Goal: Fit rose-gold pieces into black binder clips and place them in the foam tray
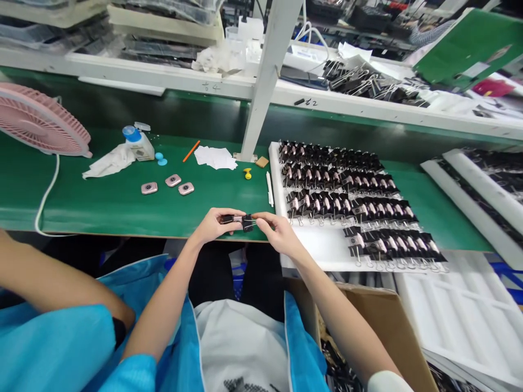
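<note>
Over the table's front edge, my left hand (211, 224) is closed round a small pinkish watch case (237, 219) with a black clip at its left end. The fingers cover part of it. A black binder clip (247, 223) sits at the case's right end, and my right hand (278, 231) pinches its wire handles between thumb and fingers. Farther back on the green table lie three loose pink watch cases (186, 188). To the right, a white foam tray (314, 245) carries rows of similar cases gripped by black binder clips (392, 242).
A pink fan (38, 120) stands at the left, near a white bottle with blue cap (141, 146). A white pen (269, 189) and yellow pushpin-like piece (247, 173) lie by the tray. Below right is a cardboard box (376, 310). A co-worker's arm (57, 272) is at left.
</note>
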`<state>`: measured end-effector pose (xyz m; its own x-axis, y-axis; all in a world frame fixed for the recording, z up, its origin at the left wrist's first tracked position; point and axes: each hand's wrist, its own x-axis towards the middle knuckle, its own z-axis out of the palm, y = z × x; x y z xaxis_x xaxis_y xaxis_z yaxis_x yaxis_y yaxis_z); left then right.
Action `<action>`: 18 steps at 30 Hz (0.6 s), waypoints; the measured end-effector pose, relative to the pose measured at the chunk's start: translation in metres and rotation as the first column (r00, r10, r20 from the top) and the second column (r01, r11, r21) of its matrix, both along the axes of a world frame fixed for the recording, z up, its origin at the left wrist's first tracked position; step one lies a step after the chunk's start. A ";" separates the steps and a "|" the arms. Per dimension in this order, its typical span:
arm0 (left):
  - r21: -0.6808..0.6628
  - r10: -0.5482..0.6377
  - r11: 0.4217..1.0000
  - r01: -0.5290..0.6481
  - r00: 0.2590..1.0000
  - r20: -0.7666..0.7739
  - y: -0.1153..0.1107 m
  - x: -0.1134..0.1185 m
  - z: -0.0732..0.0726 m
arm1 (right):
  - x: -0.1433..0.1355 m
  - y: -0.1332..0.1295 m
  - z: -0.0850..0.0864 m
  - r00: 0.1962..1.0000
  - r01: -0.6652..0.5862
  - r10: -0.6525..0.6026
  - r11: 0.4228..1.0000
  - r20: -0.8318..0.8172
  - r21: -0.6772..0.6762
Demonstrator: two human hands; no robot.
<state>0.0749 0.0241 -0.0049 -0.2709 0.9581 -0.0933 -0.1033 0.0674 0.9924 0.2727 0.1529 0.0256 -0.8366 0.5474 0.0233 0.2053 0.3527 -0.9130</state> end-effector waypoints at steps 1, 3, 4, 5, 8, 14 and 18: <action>-0.003 -0.002 1.000 0.002 1.000 -0.003 0.000 0.000 0.000 | 0.000 0.000 0.000 1.000 0.003 -0.003 1.000 0.000 -0.002; 0.000 0.004 1.000 -0.004 1.000 -0.001 -0.001 0.000 0.000 | 0.001 0.000 -0.001 1.000 0.014 -0.014 1.000 -0.002 -0.015; 0.003 0.006 1.000 -0.006 1.000 0.001 -0.001 0.000 0.000 | 0.000 -0.001 -0.001 1.000 0.021 -0.021 0.999 -0.002 -0.029; 0.005 0.005 1.000 -0.005 1.000 0.002 -0.001 0.001 0.001 | 0.000 -0.001 -0.002 1.000 0.025 -0.026 0.999 -0.002 -0.046; 0.000 -0.037 0.999 0.037 0.999 -0.002 -0.001 0.005 0.005 | -0.004 -0.005 -0.001 1.000 -0.006 0.008 0.994 0.013 -0.109; 0.047 0.027 0.999 -0.013 0.947 -0.320 -0.008 -0.016 0.021 | 0.013 -0.018 0.014 1.000 -0.003 0.003 0.926 -0.001 -0.378; 0.204 0.471 0.810 -0.550 0.401 -0.786 -0.014 -0.071 0.014 | 0.071 -0.009 0.030 0.948 0.164 -0.289 0.803 -0.134 -0.573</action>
